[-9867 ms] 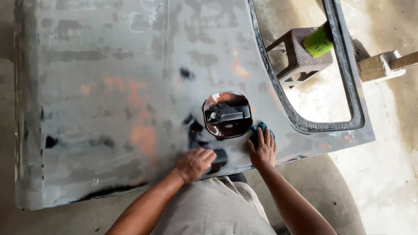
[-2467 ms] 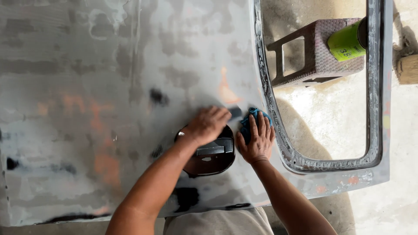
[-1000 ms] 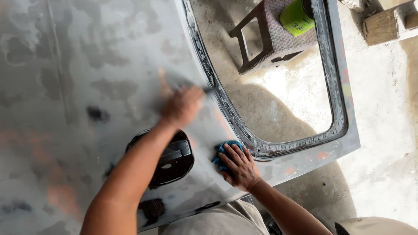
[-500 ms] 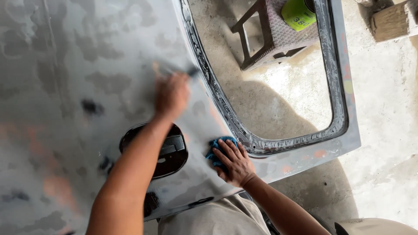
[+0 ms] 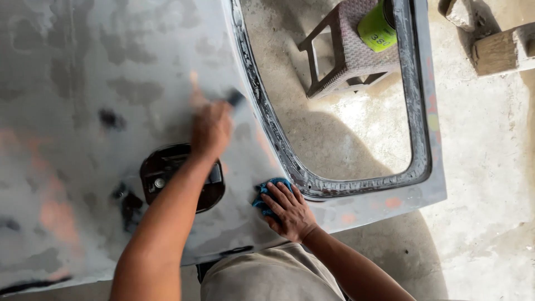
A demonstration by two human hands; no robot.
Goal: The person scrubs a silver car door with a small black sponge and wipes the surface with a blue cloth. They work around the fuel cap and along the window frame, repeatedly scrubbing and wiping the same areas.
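Nearest the camera, the right hand lies flat on a blue cloth, pressing it to the grey car door panel just below the window opening's lower corner; its grip is open, fingers spread over the cloth, and it has hardly shifted over the last second. Farther up, the left hand has closed its grip on a small dark sanding piece and is blurred with motion; over the last seconds it has travelled from beside the round black handle recess up toward the window frame. The rubbing seems to have moved on to the panel's frame edge. Beyond, through the opening, a brown woven stool carries a green can on the concrete floor.
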